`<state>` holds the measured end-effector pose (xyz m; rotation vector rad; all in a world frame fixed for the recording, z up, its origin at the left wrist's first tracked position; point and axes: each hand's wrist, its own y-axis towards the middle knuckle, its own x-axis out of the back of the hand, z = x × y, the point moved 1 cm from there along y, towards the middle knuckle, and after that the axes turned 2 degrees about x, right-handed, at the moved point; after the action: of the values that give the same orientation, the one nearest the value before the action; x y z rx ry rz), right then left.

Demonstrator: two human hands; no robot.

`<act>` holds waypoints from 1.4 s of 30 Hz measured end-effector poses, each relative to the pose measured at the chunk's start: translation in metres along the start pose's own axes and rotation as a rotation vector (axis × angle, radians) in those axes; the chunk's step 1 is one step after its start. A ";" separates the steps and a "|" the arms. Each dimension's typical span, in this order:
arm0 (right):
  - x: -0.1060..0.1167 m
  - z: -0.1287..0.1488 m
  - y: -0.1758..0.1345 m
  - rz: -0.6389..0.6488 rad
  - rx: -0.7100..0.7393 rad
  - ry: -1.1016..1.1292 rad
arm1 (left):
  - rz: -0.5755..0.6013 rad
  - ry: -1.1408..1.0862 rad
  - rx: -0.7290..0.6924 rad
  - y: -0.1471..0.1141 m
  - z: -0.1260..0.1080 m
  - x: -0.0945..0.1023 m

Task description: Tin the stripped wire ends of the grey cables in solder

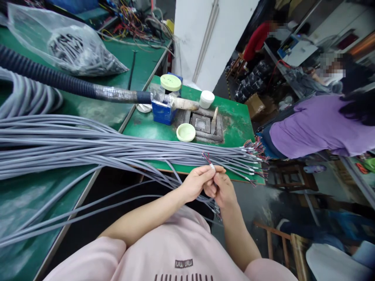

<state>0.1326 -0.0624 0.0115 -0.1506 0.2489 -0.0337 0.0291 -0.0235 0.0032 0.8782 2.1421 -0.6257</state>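
Observation:
My left hand [195,183] and my right hand [225,189] meet just past the front edge of the green bench. Fingers of both are closed around a grey cable's end. From that grip, the white-wrapped cable end [212,166] points up, and thin dark and red wires [206,157] fan out of it. Behind them lies a thick bundle of grey cables [146,150], with white wraps and stripped coloured wires [258,146] at its right end. More grey cable ends [216,208] hang below my hands, partly hidden by them.
A square metal solder pot [202,124] is set into the green bench [234,117], with a scraper-like tool [215,121] on it. Around it are a pale green dish [186,132], a white tub [206,99] and a black corrugated hose [73,86]. A person in purple [319,128] is at right.

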 end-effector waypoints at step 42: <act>-0.015 0.051 0.009 -0.333 0.884 -1.493 | -0.214 0.575 -0.371 0.003 0.012 0.007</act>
<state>0.1306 -0.0454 0.0629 0.6722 -1.2848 -0.3382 0.0334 -0.0262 -0.0097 0.6780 2.7738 -0.0537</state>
